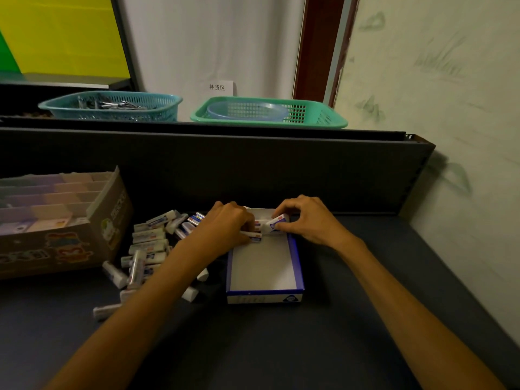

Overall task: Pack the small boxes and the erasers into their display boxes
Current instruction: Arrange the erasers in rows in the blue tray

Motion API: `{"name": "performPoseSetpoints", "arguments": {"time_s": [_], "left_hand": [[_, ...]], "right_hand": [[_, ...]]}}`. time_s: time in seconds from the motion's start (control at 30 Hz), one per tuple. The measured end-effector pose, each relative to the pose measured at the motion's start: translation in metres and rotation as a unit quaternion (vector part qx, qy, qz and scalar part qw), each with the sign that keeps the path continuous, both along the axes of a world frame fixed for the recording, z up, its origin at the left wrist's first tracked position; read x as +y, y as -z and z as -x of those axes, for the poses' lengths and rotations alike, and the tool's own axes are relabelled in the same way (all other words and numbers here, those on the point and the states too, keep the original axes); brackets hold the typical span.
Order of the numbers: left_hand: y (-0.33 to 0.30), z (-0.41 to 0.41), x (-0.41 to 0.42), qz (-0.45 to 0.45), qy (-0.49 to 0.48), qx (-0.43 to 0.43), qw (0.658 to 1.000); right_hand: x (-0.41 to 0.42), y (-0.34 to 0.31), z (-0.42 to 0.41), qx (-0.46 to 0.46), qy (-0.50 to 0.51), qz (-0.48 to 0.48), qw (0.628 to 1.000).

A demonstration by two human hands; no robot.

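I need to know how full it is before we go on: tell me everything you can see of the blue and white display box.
The display box is an open, shallow cardboard tray, white inside with blue edges and a white front panel bearing a blue logo. It sits flat on the dark table, long side running away from the person. It is mostly bare; a few erasers lie at its far end, where the left hand and right hand reach in.

On the upper shelf (197, 125), a teal basket (111, 106) of metal pieces sits at eleven o'clock, and a green basket (318, 114) holding a pale bowl (247, 111) at twelve. A paper label (220, 88) stands between them, a scuffed wall (439, 80) rising at two o'clock.
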State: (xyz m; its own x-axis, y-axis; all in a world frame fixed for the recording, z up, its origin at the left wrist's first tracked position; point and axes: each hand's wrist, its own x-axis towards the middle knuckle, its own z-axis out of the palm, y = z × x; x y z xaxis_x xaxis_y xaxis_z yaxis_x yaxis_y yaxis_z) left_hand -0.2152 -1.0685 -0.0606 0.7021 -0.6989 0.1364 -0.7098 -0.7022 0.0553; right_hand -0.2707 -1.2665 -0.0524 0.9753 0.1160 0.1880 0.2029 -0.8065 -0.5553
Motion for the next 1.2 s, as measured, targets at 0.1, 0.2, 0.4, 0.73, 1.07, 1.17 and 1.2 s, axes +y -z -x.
{"name": "performPoseSetpoints", "arguments": {"time_s": [0.1, 0.2, 0.4, 0.73, 1.07, 1.17, 1.2], "left_hand": [[0.001, 0.0, -0.001, 0.004, 0.001, 0.012, 1.0], [0.001, -0.001, 0.0, 0.008, 0.003, 0.02, 1.0], [0.002, -0.002, 0.0, 0.0, 0.007, 0.021, 1.0], [0.001, -0.002, 0.002, 0.009, 0.013, 0.017, 1.0], [0.001, -0.005, 0.001, 0.015, 0.01, 0.043, 0.999], [0.001, -0.008, 0.001, 0.021, 0.008, 0.047, 0.999], [0.001, -0.009, 0.001, 0.017, 0.009, 0.044, 0.999]], "right_hand": [[0.0, -0.002, 0.001, 0.018, 0.0, 0.007, 1.0], [0.0, 0.001, -0.001, 0.024, 0.004, 0.044, 0.999], [0.001, 0.009, -0.009, 0.023, 0.012, 0.207, 0.978], [-0.002, 0.007, -0.016, 0.005, -0.015, 0.258, 0.966], [-0.001, 0.005, -0.016, 0.018, -0.013, 0.246, 0.969], [0.0, 0.005, -0.016, 0.017, -0.018, 0.255, 0.967], [0.0, 0.005, -0.017, 0.016, -0.016, 0.254, 0.967]]}}
